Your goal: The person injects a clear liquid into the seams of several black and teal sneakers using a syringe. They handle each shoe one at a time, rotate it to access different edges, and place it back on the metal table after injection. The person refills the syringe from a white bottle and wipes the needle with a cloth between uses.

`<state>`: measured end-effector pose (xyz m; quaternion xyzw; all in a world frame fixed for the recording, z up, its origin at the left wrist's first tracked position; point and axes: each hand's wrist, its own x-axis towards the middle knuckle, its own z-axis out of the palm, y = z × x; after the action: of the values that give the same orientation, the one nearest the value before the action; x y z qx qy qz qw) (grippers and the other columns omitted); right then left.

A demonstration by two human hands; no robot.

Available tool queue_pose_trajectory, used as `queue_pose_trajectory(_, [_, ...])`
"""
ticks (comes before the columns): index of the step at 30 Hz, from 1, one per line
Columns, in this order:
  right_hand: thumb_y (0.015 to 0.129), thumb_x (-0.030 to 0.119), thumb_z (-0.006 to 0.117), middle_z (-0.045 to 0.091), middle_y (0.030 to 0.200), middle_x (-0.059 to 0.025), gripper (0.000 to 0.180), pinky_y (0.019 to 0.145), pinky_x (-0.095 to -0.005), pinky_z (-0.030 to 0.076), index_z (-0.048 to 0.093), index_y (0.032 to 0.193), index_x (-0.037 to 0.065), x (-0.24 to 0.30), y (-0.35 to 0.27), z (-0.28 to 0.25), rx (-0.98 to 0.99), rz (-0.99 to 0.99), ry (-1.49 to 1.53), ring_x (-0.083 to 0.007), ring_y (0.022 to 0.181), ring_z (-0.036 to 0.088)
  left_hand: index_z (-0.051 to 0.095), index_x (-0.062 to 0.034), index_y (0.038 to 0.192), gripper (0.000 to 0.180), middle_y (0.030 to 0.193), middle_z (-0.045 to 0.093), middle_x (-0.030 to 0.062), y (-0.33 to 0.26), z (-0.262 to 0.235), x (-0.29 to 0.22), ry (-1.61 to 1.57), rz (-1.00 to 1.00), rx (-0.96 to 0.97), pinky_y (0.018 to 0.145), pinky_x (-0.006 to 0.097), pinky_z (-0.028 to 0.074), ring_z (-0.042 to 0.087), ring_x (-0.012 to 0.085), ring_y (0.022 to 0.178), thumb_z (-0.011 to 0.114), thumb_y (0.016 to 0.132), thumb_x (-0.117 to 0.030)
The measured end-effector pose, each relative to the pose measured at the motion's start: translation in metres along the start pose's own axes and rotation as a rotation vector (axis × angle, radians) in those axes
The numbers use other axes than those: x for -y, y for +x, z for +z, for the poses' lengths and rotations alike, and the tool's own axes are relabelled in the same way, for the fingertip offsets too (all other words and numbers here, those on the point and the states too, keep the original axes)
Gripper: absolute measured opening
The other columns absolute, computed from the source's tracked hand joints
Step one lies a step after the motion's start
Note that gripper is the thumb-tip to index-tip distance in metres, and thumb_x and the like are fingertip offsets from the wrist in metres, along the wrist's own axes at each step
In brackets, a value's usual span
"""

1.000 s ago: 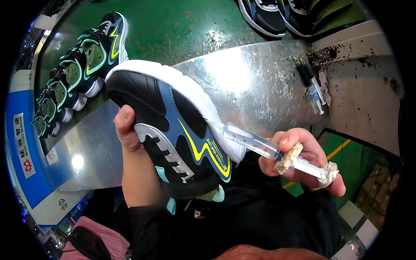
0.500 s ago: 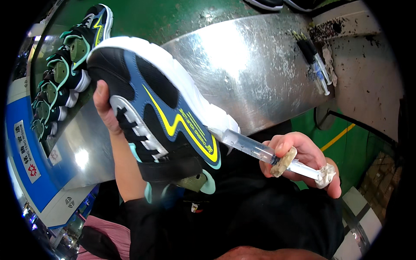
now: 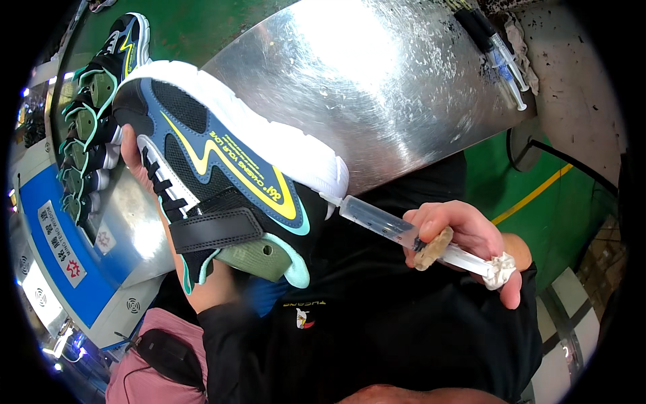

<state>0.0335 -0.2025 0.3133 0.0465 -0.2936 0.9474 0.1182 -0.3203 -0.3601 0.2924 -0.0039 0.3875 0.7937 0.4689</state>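
Note:
A black and blue sneaker with a white sole and a yellow zigzag stripe hangs tilted over my lap, its heel toward my right. My left hand grips it from behind near the tongue; most of that hand is hidden by the shoe. A dark green shoe last fills the collar. In my right hand is a clear plastic syringe, fingers round the barrel by a lumpy tan flange and thumb at the white-wrapped plunger end. Its nozzle meets the heel, where the upper joins the sole.
Several similar sneakers with green lasts stand in a row at the left. A shiny metal plate lies ahead over a green surface. Black-handled brushes and another syringe rest at its far right.
The sneaker has shifted left and rolled, showing more of its strap and the last. The syringe nozzle has come off the side panel to the heel's back edge. The surroundings have shifted in view.

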Motion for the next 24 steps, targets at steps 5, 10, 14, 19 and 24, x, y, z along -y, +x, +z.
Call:
queue_pose_trajectory(5, [0.053, 0.058, 0.086, 0.046, 0.125, -0.0175, 0.124, 0.1, -0.0326, 0.037, 0.025, 0.135, -0.012, -0.008, -0.008, -0.011, 0.019, -0.021, 0.031, -0.0219, 0.115, 0.048, 0.057, -0.0026, 0.12, 0.051, 0.117, 0.063, 0.0146, -0.017, -0.012, -0.005, -0.022, -0.079, -0.005, 0.093, 0.04, 0.049, 0.062, 0.0289, 0.103, 0.055, 0.088, -0.042])
queue_pose_trajectory(10, [0.053, 0.052, 0.089, 0.046, 0.126, -0.016, 0.121, 0.101, -0.0329, 0.037, 0.026, 0.136, -0.01, -0.01, -0.005, -0.017, 0.032, -0.016, 0.061, -0.0213, 0.117, 0.047, 0.057, -0.0035, 0.12, 0.048, 0.112, 0.065, 0.0135, -0.056, -0.032, -0.017, 0.137, -0.027, -0.142, 0.085, 0.04, 0.053, 0.065, 0.027, 0.097, 0.048, 0.092, -0.042])
queue_pose_trajectory(14, [0.053, 0.048, 0.09, 0.046, 0.126, -0.0155, 0.118, 0.102, -0.0332, 0.036, 0.027, 0.136, -0.009, -0.021, 0.002, -0.019, 0.068, -0.06, 0.036, -0.0207, 0.116, 0.048, 0.051, -0.0024, 0.128, 0.054, 0.122, 0.059, 0.0178, -0.092, -0.053, -0.025, 0.134, -0.119, -0.152, 0.093, 0.045, 0.048, 0.06, 0.0336, 0.107, 0.047, 0.092, -0.043])
queue_pose_trajectory(19, [0.052, 0.048, 0.089, 0.048, 0.124, -0.0112, 0.115, 0.094, -0.0287, 0.038, 0.031, 0.136, -0.004, -0.027, 0.015, -0.025, 0.127, 0.0, -0.172, -0.0175, 0.113, 0.049, 0.051, 0.0004, 0.126, 0.042, 0.127, 0.056, 0.0178, -0.155, -0.09, -0.018, 0.261, 0.062, -0.252, 0.098, 0.046, 0.045, 0.055, 0.0344, 0.114, 0.043, 0.096, -0.028])
queue_pose_trajectory(24, [0.059, 0.059, 0.082, 0.059, 0.107, -0.0141, 0.103, 0.077, -0.0295, 0.039, 0.04, 0.128, -0.005, -0.031, 0.018, -0.019, 0.046, -0.017, -0.326, -0.0191, 0.089, 0.048, 0.046, 0.0027, 0.131, 0.047, 0.132, 0.052, 0.0195, -0.2, -0.074, 0.007, 0.105, 0.043, -0.515, 0.105, 0.049, 0.041, 0.053, 0.0326, 0.12, 0.05, 0.086, -0.01])
